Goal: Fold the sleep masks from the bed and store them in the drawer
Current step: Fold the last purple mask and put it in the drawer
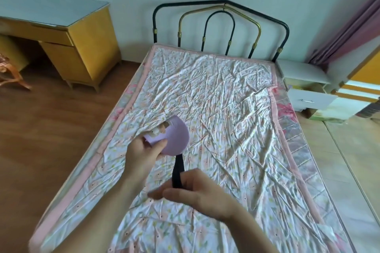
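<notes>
A metal-framed bed (216, 80) under a crumpled floral sheet filled the view. A white bedside cabinet with one handled drawer (308, 101) stood beside its head. The left hand (144, 155) gripped a folded lilac fabric sleep mask (176, 139) above the sheet. The right hand (197, 191) was clenched on the mask's black elastic strap (177, 168), which ran taut between both hands.

I see a single bed (320, 162) with a black and brass metal headboard (221, 24) standing on a brown wood floor (41, 139). A crumpled white floral quilt (216, 98) with a pink border lies spread directly on the patterned mattress (292, 129), covering nearly all of it.
</notes>
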